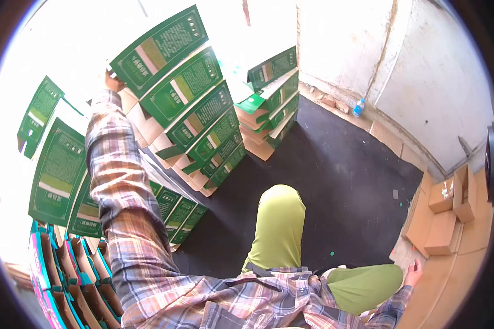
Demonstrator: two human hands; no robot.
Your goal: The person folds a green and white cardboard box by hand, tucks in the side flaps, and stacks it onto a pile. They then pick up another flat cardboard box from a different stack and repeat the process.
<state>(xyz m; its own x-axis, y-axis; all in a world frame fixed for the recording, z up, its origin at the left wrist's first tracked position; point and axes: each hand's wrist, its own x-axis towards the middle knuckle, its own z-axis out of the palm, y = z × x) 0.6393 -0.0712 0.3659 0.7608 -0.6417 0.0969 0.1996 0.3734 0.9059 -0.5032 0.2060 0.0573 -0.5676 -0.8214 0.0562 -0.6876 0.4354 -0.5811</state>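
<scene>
Stretched forward at the upper left, my left hand (113, 82) is closed at the left edge of the top green printed cardboard box (159, 50). The box partly hides its fingers. That box tops a tall stack of similar green boxes (200, 118), with tan cardboard inner sides showing. My right hand (413, 272) hangs low at the right beside my bent knee. Its fingers look loosely apart, with nothing visible in them. Nearest to it are brown cardboard boxes (440, 233).
Another stack of green boxes (282, 104) stands farther back, with more green boxes (57, 164) at the left. Teal-and-pink open cartons (82, 268) fill the lower left. A black mat (346, 170) covers the floor. A blue-labelled bottle (359, 107) stands by the white wall (433, 82).
</scene>
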